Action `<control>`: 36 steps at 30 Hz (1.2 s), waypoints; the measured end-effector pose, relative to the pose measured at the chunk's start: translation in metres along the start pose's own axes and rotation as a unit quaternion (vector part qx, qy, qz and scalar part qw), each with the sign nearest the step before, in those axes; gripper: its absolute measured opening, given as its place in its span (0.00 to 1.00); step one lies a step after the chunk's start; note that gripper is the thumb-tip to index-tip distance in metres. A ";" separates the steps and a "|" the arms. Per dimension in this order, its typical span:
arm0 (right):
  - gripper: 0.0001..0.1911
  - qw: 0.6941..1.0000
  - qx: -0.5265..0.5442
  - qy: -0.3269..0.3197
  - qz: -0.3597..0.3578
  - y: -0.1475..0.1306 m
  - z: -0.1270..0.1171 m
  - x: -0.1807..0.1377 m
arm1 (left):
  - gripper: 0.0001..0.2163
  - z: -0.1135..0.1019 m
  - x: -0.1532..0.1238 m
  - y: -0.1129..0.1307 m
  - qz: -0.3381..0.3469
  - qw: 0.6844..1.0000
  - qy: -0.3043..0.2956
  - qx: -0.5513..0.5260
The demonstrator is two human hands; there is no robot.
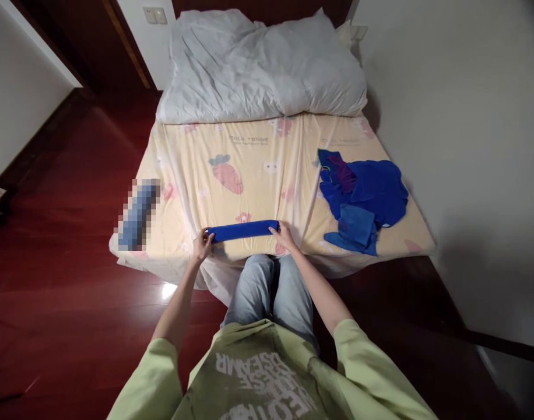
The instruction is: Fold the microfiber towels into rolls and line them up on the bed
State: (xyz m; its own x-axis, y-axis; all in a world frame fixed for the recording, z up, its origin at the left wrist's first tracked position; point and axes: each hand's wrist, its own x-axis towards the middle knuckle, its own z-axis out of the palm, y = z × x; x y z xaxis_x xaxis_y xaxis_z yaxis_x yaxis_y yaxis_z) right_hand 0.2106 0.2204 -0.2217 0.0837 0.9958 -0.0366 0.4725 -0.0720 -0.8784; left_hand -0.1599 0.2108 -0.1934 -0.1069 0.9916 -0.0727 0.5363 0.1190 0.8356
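A blue strip [243, 231] of cloth lies level just below the centre of the frame, pinched at both ends: the left hand [201, 245] grips its left end between thumb and fingers, the right hand [283, 235] its right end. Holding it by the two ends probably keeps the narrow, seemingly folded length straight and stops the layers slipping apart. It is over the near edge of the bed [267, 181], likely because that is within easy reach; whether it touches the sheet [183, 169] I cannot tell. The loose blue pile [383, 192] sits at the right of the frame, well apart from the hands, perhaps to leave the middle as a working surface. A pixelated blue-grey item [139, 216] lies at the left edge of the bed, and the quilt [267, 76] is bunched across the top centre.
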 end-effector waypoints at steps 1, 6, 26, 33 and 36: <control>0.18 1.000 -0.003 0.001 0.006 0.001 0.002 0.003 | 0.20 0.001 0.005 0.000 -0.004 1.000 0.005 0.011; 0.17 0.999 -0.040 0.009 0.027 0.003 0.005 0.016 | 0.17 0.006 0.024 -0.002 -0.012 0.997 0.018 0.069; 0.24 0.894 -0.361 -0.114 -0.239 -0.023 -0.014 -0.008 | 0.17 0.011 0.004 -0.005 0.265 0.924 -0.077 0.265; 0.21 0.840 -0.458 -0.137 -0.257 -0.038 -0.022 0.006 | 0.17 0.014 0.005 -0.008 0.268 0.918 -0.083 0.279; 0.17 0.817 -0.487 -0.135 -0.278 -0.054 -0.022 0.025 | 0.14 0.009 -0.001 -0.014 0.270 0.925 -0.073 0.256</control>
State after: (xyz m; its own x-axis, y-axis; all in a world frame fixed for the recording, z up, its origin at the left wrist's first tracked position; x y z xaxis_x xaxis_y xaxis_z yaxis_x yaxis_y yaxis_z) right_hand 0.2061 0.2478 -0.1647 -0.5151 0.8569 0.0193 0.8570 0.5153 -0.0044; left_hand -0.1596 0.2082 -0.2098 0.3869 0.9050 0.1769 0.8083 -0.4252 0.4072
